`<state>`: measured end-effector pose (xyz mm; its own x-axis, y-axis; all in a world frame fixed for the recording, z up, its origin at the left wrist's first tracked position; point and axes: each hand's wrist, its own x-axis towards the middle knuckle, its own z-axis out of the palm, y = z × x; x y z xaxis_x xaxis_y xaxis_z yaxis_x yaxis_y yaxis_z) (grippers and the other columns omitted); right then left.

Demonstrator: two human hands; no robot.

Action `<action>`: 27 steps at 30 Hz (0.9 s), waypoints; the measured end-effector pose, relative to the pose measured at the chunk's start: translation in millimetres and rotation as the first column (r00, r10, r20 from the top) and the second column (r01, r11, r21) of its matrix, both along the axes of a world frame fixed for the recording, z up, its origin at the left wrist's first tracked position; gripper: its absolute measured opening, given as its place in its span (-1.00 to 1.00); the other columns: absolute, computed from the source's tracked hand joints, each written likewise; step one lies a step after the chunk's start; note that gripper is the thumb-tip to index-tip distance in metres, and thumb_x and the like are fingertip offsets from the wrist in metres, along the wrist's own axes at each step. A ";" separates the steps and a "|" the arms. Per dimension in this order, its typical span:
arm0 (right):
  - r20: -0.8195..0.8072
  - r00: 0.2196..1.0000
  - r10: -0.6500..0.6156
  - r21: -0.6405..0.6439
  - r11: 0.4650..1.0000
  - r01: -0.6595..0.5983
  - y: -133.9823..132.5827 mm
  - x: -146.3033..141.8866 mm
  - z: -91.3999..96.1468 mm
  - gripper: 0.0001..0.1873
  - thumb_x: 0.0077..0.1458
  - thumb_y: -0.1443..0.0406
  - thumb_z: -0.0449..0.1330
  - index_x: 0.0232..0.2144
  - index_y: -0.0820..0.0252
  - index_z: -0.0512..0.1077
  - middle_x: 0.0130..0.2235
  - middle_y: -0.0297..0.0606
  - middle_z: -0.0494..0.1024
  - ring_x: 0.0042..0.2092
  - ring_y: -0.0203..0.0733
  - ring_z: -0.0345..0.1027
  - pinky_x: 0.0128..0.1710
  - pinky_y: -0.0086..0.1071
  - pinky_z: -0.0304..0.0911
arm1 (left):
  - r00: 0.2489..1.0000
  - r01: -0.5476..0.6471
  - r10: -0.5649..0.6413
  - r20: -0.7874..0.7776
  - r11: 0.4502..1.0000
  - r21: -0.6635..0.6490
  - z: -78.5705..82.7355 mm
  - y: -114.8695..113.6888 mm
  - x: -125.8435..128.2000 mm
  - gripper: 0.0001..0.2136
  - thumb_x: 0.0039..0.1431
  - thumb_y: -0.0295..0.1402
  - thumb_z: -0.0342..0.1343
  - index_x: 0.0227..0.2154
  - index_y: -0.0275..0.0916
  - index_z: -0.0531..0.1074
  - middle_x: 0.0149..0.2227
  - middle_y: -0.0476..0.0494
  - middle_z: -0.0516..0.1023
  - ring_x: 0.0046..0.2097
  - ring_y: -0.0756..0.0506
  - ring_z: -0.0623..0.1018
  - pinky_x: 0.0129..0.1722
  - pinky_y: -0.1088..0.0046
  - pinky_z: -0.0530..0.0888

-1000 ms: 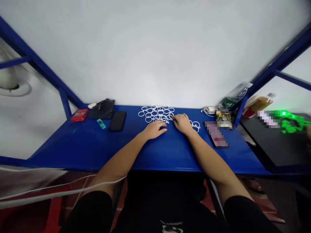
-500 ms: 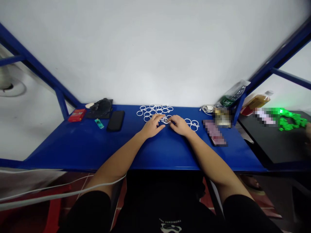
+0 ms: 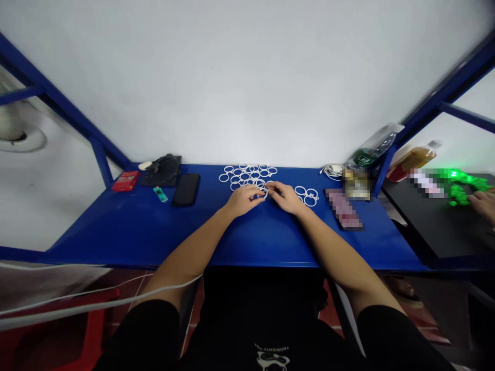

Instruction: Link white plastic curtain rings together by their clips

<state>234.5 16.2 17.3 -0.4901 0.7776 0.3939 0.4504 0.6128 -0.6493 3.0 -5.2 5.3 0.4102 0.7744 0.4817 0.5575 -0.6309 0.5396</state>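
My left hand (image 3: 243, 200) and my right hand (image 3: 286, 197) meet near the middle of the blue table. Between their fingertips is a white plastic ring (image 3: 263, 194), tilted up and partly covered by the fingers. Both hands are closed in a pinch on it, the left from one side and the right from the other. Just behind them lies a spread of joined white rings (image 3: 244, 176), some overlapping. To the right of my right hand rests a smaller cluster of white rings (image 3: 310, 201), flat on the table.
On the left of the table (image 3: 154, 232) are a red box (image 3: 126, 181), a teal lighter (image 3: 160, 194), a black phone (image 3: 186, 189) and a crumpled black bag (image 3: 164, 171). At right lie a white cable (image 3: 331, 171), a bottle (image 3: 373, 149) and a blurred phone. Another person's hand (image 3: 484, 205) touches green lit pieces.
My fingers have shifted around the white rings; one ring now stands tilted between them. At far right, another person's hand has come further into view over the green pieces.
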 end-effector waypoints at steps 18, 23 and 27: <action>-0.166 0.986 -0.018 -0.122 0.992 -0.002 -1.5 -1.9 8.1 -0.82 0.05 0.33 0.00 -0.50 0.11 0.38 -0.44 -0.31 0.48 -0.36 -0.18 0.34 -0.25 -0.33 0.28 | 0.990 0.110 -0.115 -0.081 0.992 -0.062 9.5 -11.4 8.8 -0.79 0.35 -0.37 0.20 -0.01 -0.09 0.63 -0.09 -0.08 0.70 -0.11 -0.07 0.66 0.00 0.33 0.56; -0.104 0.995 0.009 0.009 1.000 -0.008 -0.6 -3.0 6.6 -0.80 0.04 0.39 -0.03 -0.47 0.12 0.38 -0.38 -0.26 0.50 -0.28 -0.14 0.39 -0.14 -0.28 0.31 | 0.988 0.130 -0.131 -0.082 0.991 -0.027 3.9 -9.6 8.1 -0.75 0.36 -0.33 0.20 0.05 -0.07 0.61 -0.02 -0.10 0.68 -0.07 -0.09 0.65 0.04 0.30 0.57; -0.007 1.000 0.031 0.089 0.996 -0.030 -1.8 1.8 9.9 -0.65 0.07 0.41 -0.01 -0.16 0.16 0.49 -0.23 -0.20 0.56 -0.21 -0.12 0.42 -0.10 -0.27 0.32 | 0.992 0.118 -0.119 -0.042 0.993 -0.022 -2.2 -6.2 4.3 -0.80 0.35 -0.28 0.22 -0.03 -0.11 0.64 0.06 -0.12 0.66 -0.10 -0.07 0.66 -0.02 0.31 0.60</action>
<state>236.3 14.5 27.1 -0.5092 0.7243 0.4649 0.4256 0.6814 -0.5954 7.2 -11.4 3.1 0.5197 0.7283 0.4467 0.5029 -0.6835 0.5292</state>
